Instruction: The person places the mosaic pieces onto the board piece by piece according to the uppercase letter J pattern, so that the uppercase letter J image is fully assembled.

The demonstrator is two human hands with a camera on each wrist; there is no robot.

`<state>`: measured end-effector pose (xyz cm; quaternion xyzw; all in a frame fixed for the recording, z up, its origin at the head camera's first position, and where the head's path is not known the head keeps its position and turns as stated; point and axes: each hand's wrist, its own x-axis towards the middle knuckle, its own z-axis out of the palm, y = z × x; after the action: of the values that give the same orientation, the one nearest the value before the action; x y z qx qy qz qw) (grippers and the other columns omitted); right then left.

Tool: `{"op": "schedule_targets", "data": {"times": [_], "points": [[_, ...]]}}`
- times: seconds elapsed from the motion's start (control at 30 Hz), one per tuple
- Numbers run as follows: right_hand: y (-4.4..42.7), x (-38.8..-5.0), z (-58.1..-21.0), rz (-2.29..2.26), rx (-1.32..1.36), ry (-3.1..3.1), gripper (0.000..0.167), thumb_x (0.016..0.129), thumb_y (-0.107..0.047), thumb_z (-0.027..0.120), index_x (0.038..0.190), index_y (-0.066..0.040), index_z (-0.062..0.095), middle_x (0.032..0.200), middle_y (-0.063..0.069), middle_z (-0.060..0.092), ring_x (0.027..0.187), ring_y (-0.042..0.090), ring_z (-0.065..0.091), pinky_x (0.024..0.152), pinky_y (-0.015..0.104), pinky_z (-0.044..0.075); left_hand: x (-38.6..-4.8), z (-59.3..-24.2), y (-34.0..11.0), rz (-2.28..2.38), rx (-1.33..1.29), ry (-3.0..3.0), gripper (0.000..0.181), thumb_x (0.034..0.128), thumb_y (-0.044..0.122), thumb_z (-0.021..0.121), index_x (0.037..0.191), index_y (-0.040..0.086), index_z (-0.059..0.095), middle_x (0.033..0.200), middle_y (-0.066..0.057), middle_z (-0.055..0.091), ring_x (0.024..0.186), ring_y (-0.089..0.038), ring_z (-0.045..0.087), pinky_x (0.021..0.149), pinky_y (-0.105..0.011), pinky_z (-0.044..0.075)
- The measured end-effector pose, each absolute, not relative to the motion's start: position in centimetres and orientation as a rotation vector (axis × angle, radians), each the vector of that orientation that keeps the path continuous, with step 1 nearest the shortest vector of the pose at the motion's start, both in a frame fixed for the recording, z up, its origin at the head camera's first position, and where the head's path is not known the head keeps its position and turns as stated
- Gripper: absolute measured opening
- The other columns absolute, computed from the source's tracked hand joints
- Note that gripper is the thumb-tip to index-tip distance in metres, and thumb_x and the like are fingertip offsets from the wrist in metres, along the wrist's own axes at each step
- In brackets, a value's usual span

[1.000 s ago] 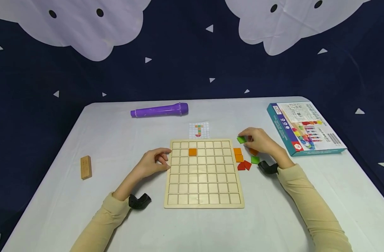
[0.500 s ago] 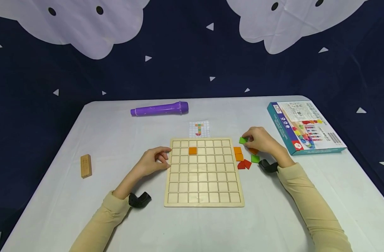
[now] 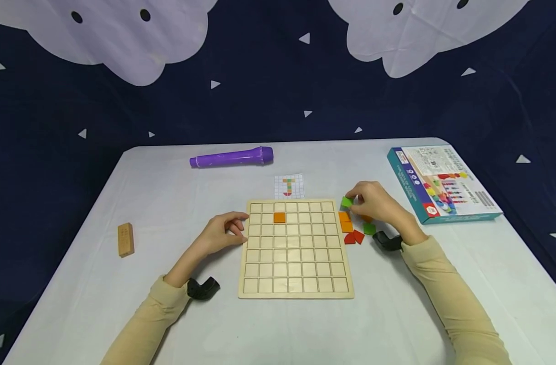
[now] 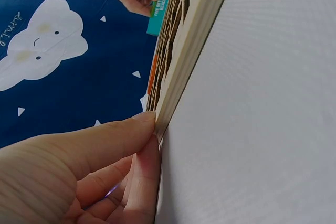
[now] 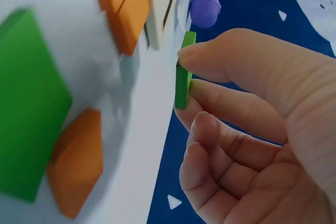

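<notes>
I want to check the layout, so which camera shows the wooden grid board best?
The head view: it looks down on nearly all of the wooden grid board and its squares. The left wrist view has it edge-on, with the left hand at its edge. The right wrist view catches just a small part.

Right grip (image 3: 372, 202) and green tile (image 3: 347, 202) slightly nearer the board (image 3: 294, 255) than half a second ago.

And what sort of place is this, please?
Probably a children's play or learning corner, though the wider room is out of view. The white table holds a wooden grid board and coloured tiles, before a dark cloud-patterned backdrop.
</notes>
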<state>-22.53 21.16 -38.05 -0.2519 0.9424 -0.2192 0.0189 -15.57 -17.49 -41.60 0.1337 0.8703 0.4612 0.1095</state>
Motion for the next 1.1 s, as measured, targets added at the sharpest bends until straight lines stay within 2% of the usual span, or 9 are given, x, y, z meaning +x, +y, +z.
{"op": "schedule_targets", "data": {"times": [0.33, 0.63, 1.1], "points": [[19.5, -21.4, -38.3, -0.735, -0.91, 2.903, 0.022, 0.074, -0.004, 0.071, 0.095, 0.004, 0.072, 0.085, 0.014, 0.068, 0.068, 0.015, 0.051, 0.06, 0.023, 0.042, -15.3, -41.9, -17.3, 1.346, 0.386, 2.555, 0.055, 0.0742, 0.003, 0.074, 0.125, -0.004, 0.054, 0.091, -0.013, 0.061, 0.074, -0.01, 0.06, 0.067, -0.018, 0.044], [17.1, -21.0, -38.0, -0.743, -0.992, 2.836, 0.024, 0.075, -0.005, 0.072, 0.098, 0.003, 0.071, 0.087, 0.012, 0.066, 0.067, 0.012, 0.05, 0.059, 0.022, 0.041, -15.5, -41.8, -17.5, 1.348, 0.379, 2.555, 0.055, 0.0746, 0.002, 0.074, 0.125, -0.004, 0.054, 0.092, -0.014, 0.061, 0.075, -0.011, 0.06, 0.067, -0.018, 0.044], [13.9, -21.2, -37.5, -0.762, -1.115, 2.77, 0.023, 0.075, -0.005, 0.07, 0.097, 0.003, 0.072, 0.089, 0.011, 0.068, 0.067, 0.013, 0.053, 0.06, 0.021, 0.044, -15.7, -41.7, -17.5, 1.359, 0.404, 2.562, 0.055, 0.0747, 0.003, 0.074, 0.125, -0.005, 0.054, 0.091, -0.014, 0.061, 0.075, -0.011, 0.06, 0.068, -0.018, 0.045]]}}
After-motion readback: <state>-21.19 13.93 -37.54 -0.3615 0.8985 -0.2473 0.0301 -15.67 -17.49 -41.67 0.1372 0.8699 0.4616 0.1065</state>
